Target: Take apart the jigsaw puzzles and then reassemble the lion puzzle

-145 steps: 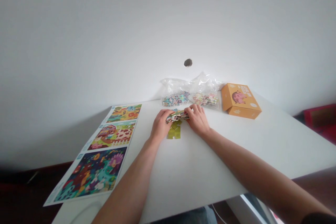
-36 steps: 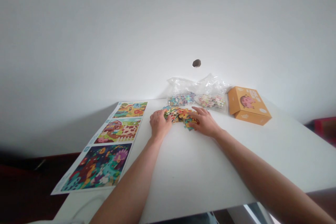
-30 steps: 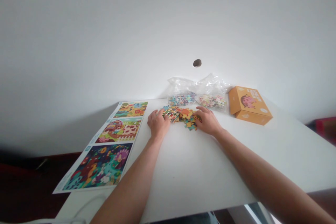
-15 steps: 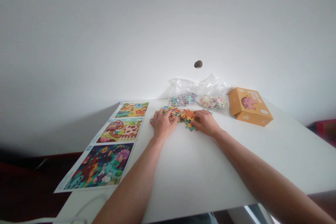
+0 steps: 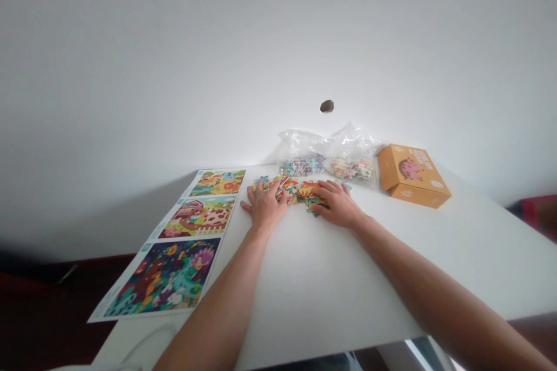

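A loose pile of colourful jigsaw puzzle pieces (image 5: 290,191) lies on the white table (image 5: 331,284), mostly orange, yellow and teal. My left hand (image 5: 266,204) rests palm down on the pile's left part, fingers spread over the pieces. On the right side of the pile, my right hand (image 5: 338,202) lies with its fingers stretched out across more pieces. Neither hand grips a piece that I can make out. Pieces under both palms are hidden.
Behind the pile, two clear plastic bags (image 5: 302,163) of puzzle pieces stand against the wall. An orange box (image 5: 413,177) with a pig picture sits at the right. Along the left edge lies a printed sheet (image 5: 187,217) with three pictures; a white cable (image 5: 148,339) is nearby.
My left hand has shifted slightly left and its fingers have spread wider. The right hand's fingers have stretched out more over the pieces. Some pieces between the hands have moved a little.
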Available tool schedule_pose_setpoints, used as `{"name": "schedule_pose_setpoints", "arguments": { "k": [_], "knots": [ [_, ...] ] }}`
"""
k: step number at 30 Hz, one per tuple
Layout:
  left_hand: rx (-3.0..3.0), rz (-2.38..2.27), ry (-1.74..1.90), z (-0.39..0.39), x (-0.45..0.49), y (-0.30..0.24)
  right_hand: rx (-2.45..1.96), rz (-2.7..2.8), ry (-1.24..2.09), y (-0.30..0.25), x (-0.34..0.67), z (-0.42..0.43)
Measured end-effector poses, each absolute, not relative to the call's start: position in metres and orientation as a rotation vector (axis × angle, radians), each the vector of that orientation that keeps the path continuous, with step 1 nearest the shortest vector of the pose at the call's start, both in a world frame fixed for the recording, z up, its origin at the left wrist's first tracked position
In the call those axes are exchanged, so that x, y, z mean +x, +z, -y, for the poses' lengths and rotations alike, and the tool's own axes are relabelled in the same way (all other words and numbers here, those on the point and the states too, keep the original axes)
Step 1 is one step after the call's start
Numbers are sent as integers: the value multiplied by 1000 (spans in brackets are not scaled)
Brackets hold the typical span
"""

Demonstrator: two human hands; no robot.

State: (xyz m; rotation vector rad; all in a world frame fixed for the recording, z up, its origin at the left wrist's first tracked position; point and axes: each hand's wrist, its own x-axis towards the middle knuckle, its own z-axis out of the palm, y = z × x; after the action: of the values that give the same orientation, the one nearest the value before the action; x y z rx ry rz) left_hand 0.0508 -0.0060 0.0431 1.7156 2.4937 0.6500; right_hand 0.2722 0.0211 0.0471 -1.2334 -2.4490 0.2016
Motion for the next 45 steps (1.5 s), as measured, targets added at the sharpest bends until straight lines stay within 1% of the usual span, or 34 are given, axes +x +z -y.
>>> {"name": "schedule_pose_setpoints", "arguments": {
  "k": [10,23,30,32,35,36,38,41,43,45],
  "knots": [
    [2039,-2317,729,9,55,42,-1257,2392,224,39,274,-29],
    [1926,-2317,1023,7,55,45,-1305,2308,203,44,271,-29],
    [2001,-2215,1017,6,46,44,-1293,2270,211,43,272,-29],
    [1992,-2275,1084,7,45,45,-1281,2258,193,45,272,-28],
    [1987,-2315,1294,10,44,48,-1261,2181,190,51,272,-25],
    [2033,-2238,1362,11,44,49,-1254,2123,229,53,271,-23],
    [2195,-1922,1431,12,45,50,-1233,1973,416,57,269,-17],
    [2374,-1369,1384,16,50,50,-1186,1769,877,59,264,-8],
    [2402,-1166,1318,20,53,52,-1157,1671,1168,58,263,-4],
    [2399,-1096,1251,24,55,55,-1128,1587,1346,59,263,0]
  ]
}}
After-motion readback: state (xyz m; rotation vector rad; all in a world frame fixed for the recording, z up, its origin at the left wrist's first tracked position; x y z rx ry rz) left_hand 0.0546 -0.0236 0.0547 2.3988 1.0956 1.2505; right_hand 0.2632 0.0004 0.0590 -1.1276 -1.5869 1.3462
